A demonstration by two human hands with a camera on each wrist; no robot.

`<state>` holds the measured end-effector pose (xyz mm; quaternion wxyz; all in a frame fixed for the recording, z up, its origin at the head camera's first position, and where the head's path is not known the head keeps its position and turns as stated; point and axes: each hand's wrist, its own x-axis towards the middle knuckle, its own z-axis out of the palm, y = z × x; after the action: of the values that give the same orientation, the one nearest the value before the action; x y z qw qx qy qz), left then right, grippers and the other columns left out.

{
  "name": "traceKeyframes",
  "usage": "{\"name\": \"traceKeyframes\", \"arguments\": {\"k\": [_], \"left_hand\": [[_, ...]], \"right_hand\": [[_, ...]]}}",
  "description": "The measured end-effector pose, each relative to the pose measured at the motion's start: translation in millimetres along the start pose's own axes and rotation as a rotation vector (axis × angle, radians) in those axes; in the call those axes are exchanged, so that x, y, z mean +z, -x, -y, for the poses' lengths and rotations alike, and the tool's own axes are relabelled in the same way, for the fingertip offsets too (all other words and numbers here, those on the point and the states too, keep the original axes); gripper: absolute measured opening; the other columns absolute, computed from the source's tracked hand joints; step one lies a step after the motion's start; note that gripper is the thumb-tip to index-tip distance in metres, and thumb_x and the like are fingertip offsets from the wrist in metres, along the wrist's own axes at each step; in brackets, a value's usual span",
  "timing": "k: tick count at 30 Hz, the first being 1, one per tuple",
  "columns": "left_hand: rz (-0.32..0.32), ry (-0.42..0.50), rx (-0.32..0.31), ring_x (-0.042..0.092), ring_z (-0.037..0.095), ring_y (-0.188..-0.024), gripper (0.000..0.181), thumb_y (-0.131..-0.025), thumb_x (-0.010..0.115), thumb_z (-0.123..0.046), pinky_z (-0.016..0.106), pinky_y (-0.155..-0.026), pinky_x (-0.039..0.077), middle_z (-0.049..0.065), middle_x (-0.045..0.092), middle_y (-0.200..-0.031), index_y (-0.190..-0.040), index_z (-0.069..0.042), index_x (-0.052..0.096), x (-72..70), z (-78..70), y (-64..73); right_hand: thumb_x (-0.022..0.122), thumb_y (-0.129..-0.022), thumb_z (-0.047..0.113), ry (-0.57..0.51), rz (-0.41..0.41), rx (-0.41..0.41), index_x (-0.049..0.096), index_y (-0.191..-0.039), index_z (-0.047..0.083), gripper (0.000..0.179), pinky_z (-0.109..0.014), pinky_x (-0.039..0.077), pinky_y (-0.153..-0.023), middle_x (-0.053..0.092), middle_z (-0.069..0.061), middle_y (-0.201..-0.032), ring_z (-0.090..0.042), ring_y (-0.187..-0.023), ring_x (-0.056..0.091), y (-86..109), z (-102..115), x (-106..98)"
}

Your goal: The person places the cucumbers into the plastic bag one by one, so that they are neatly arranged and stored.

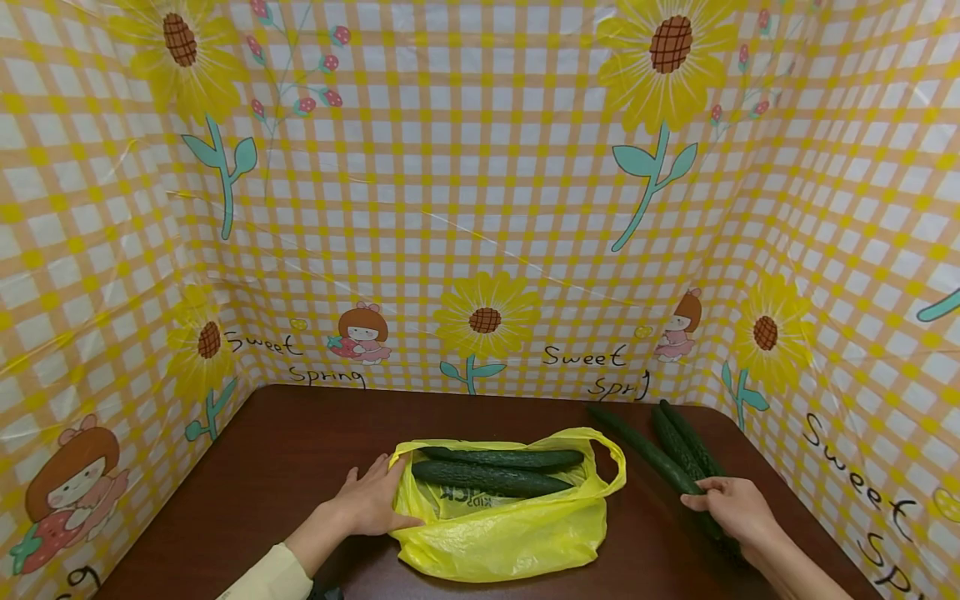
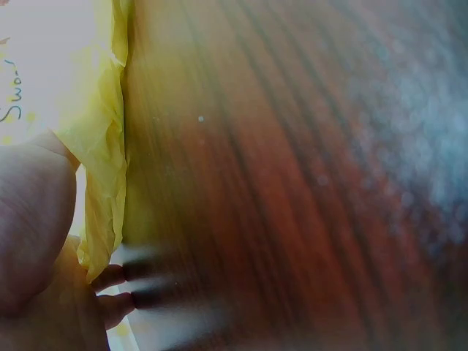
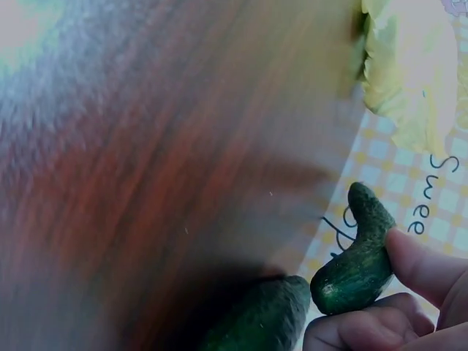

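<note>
A yellow plastic bag (image 1: 502, 542) lies on the table with its mouth facing up. Two long dark green cucumbers (image 1: 491, 479) show inside it, side by side. At the bag's left end, my left hand (image 1: 367, 500) rests with fingers spread and the thumb along its near side. My right hand (image 1: 731, 508) pinches another cucumber (image 1: 652, 450) between thumb and fingers, to the right of the bag. The right wrist view shows this held cucumber (image 3: 358, 263) end-on. Just beyond it lie two more cucumbers (image 1: 686, 442), their near ends partly hidden by the right hand.
The dark brown wooden table (image 1: 300, 450) is enclosed at the back and both sides by a checked cloth (image 1: 480, 208) printed with sunflowers. One bag handle (image 1: 611, 462) loops out to the right. A small dark object (image 1: 327, 593) shows at the bottom edge, beside the left sleeve.
</note>
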<state>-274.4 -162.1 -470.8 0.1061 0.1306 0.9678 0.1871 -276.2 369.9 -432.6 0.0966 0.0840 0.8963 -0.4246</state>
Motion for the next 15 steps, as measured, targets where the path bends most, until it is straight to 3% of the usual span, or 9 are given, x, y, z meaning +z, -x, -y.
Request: {"name": "traceKeyframes", "arguments": {"k": [3,6,9,12,13,15], "left_hand": [[0.002,0.001,-0.003,0.021,0.038,-0.154,0.106,-0.082,0.073,-0.065,0.075,-0.113,0.014,0.019,0.028,-0.163,-0.161,-0.014,0.024,-0.5,-0.9,1.0],[0.008,0.008,0.004,0.020,0.038,-0.154,0.109,-0.081,0.072,-0.068,0.075,-0.113,0.013,0.020,0.027,-0.164,-0.161,-0.014,0.023,0.7,0.9,-0.3],[0.009,0.015,0.010,0.019,0.038,-0.154,0.111,-0.079,0.069,-0.073,0.075,-0.114,0.011,0.019,0.026,-0.164,-0.162,-0.015,0.022,3.7,5.0,-3.4],[0.006,0.017,0.014,0.018,0.037,-0.155,0.113,-0.079,0.066,-0.077,0.075,-0.114,0.011,0.019,0.025,-0.165,-0.162,-0.014,0.023,6.7,8.4,-6.2],[0.000,0.021,0.016,0.019,0.037,-0.154,0.113,-0.078,0.066,-0.077,0.075,-0.114,0.011,0.019,0.026,-0.164,-0.161,-0.013,0.024,7.3,9.0,-6.6],[-0.005,0.021,0.020,0.021,0.039,-0.153,0.113,-0.078,0.066,-0.077,0.076,-0.113,0.012,0.020,0.028,-0.164,-0.160,-0.012,0.026,7.1,8.5,-5.8]], "right_hand": [[0.070,-0.091,0.022,-0.010,-0.008,-0.007,0.050,-0.134,-0.020,0.063,-0.038,0.037,-0.062,0.072,-0.027,-0.111,-0.013,-0.049,0.024,1.8,2.4,-3.6],[0.071,-0.092,0.025,0.005,0.005,-0.028,0.048,-0.136,-0.020,0.066,-0.043,0.042,-0.073,0.067,-0.030,-0.121,-0.017,-0.056,0.037,5.0,6.3,-8.2],[0.069,-0.094,0.026,0.018,0.011,-0.034,0.045,-0.139,-0.019,0.068,-0.043,0.045,-0.081,0.077,-0.018,-0.098,-0.019,-0.061,0.042,8.4,10.8,-13.8],[0.068,-0.094,0.024,0.005,0.009,-0.040,0.042,-0.141,-0.019,0.069,-0.037,0.047,-0.067,0.076,-0.007,-0.077,-0.014,-0.052,0.035,11.4,14.6,-19.1],[0.068,-0.094,0.025,0.015,0.009,-0.049,0.042,-0.141,-0.018,0.069,-0.036,0.043,-0.062,0.076,-0.012,-0.084,-0.014,-0.054,0.037,12.3,15.9,-20.9],[0.068,-0.095,0.028,0.042,0.018,-0.070,0.043,-0.141,-0.018,0.069,-0.037,0.047,-0.063,0.072,-0.025,-0.111,-0.028,-0.069,0.056,14.1,19.2,-24.5]]}}
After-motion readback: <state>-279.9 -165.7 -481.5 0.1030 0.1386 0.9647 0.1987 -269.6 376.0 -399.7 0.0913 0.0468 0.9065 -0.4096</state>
